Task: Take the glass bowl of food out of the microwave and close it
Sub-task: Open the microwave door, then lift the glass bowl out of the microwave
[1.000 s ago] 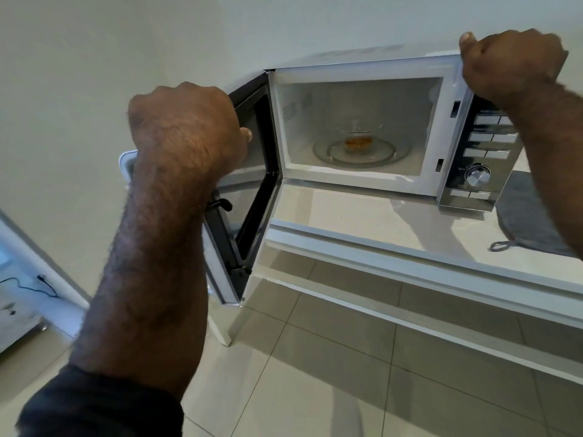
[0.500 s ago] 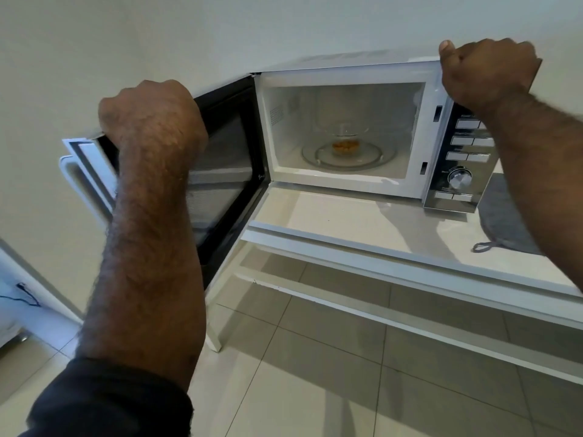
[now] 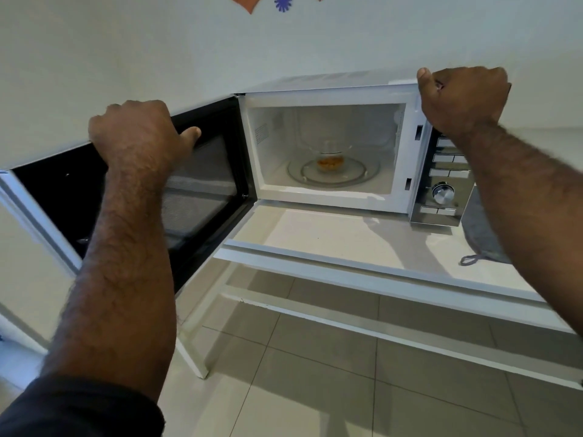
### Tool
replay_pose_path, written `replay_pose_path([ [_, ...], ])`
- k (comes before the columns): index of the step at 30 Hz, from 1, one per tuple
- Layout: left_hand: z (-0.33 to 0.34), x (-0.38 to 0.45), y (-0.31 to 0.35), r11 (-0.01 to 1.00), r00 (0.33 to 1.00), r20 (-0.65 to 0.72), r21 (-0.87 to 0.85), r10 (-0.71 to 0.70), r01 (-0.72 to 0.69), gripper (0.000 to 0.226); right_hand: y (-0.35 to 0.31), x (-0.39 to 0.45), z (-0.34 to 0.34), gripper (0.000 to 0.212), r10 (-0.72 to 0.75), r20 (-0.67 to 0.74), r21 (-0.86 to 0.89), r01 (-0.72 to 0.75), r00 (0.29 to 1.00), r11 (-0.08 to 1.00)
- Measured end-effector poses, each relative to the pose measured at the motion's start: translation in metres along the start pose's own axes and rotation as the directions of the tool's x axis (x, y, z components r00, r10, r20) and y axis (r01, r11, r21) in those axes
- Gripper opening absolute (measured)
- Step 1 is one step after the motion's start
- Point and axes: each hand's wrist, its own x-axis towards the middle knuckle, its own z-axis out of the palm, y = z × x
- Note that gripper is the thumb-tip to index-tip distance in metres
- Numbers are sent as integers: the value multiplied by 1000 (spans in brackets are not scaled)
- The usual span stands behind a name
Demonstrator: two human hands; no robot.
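A white microwave point(image 3: 331, 89) stands on a white table with its door point(image 3: 202, 190) swung wide open to the left. Inside, a clear glass bowl point(image 3: 329, 152) with orange food sits in the middle of the glass turntable point(image 3: 362, 175). My left hand point(image 3: 138, 134) grips the top edge of the open door, fingers curled over it. My right hand point(image 3: 463, 96) is closed over the microwave's top right front corner, above the control panel point(image 3: 441, 190). Neither hand touches the bowl.
A grey cloth with a loop point(image 3: 482, 238) lies on the table point(image 3: 331, 228) to the right of the microwave. The table's white frame rails point(image 3: 378, 326) run below, over a tiled floor. A wall stands close behind and to the left of the door.
The door has swung further open to the left with my left hand on its top edge. My right hand has stayed on the microwave's top corner.
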Motion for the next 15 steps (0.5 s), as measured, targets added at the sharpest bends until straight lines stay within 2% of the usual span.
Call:
replay_pose_path([
  [6,10,9,-12,998,998,-47,-50,-30,28,67,0,0,4,59,42,-26,23,-41,999,999],
  [10,13,10,-16,995,995,-95,-97,-39,29,63,2,-1,7,66,60,-42,45,-58,997,997],
  [12,13,9,-15,989,986,-161,-150,-31,7,63,1,0,5,70,69,-51,67,-65,996,996],
  [15,11,2,-7,938,934,-348,-342,-78,-49,61,-3,0,0,72,84,-29,123,-80,996,989],
])
